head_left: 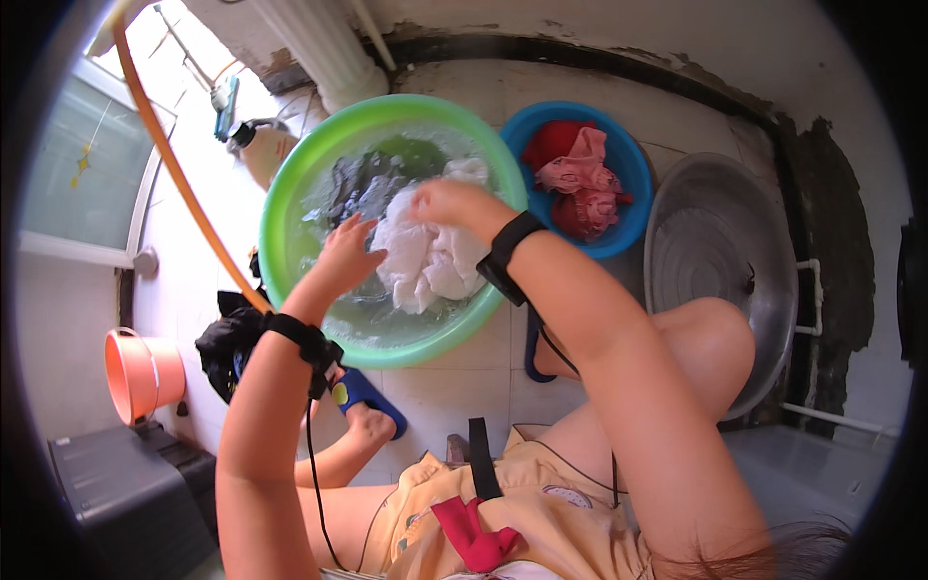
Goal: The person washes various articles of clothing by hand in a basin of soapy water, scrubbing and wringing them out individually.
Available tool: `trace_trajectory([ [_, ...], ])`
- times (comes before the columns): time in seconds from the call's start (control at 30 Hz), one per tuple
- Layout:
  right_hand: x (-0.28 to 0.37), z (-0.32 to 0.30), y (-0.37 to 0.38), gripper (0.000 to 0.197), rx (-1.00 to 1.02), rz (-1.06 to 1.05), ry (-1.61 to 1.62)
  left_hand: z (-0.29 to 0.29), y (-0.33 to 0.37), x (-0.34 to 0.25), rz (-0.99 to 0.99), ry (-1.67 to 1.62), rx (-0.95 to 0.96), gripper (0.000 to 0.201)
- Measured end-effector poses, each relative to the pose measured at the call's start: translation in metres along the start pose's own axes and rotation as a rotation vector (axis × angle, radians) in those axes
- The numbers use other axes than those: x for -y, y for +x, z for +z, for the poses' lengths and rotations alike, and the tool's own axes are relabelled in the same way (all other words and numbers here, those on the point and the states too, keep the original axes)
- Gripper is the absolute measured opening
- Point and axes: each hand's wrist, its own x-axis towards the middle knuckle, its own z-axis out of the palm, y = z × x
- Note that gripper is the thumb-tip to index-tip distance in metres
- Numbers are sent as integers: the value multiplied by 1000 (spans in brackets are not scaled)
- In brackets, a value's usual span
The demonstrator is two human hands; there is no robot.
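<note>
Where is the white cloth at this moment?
In the head view, the white cloth lies in the green basin, beside the right hand, right of the dark cloth.

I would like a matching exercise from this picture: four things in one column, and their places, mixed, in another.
Things:
1. white cloth
2. pink cloth
3. bucket
4. metal basin

Places:
A. inside the blue basin
B. just right of the blue basin
C. inside the green basin
D. near the dark box

Pairs: 1-C, 2-A, 3-D, 4-B
</note>
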Motion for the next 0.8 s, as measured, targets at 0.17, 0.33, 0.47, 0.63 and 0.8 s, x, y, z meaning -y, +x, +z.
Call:
trace_trajectory([
  [0.17, -77, -86, -17, 23, -630, 167, -63, 48, 15, -42, 32, -2, -40, 84],
  [0.33, -200, -106, -61, 51, -403, 519, -175, 61, 26, -48, 143, 222, 89, 82],
  [0.47, -207, -87, -73, 70, -359, 573, -358, 63, 33, -24, 68, 301, 200, 76],
  [0.63, -217, -47, -73, 71, -292, 521, -505, 72, 38, 0, -120, 240, 350, 66],
  [0.8, -232, 6, -61, 53, 73, 482, -539, 104, 38, 45, 69, 161, 386, 58],
])
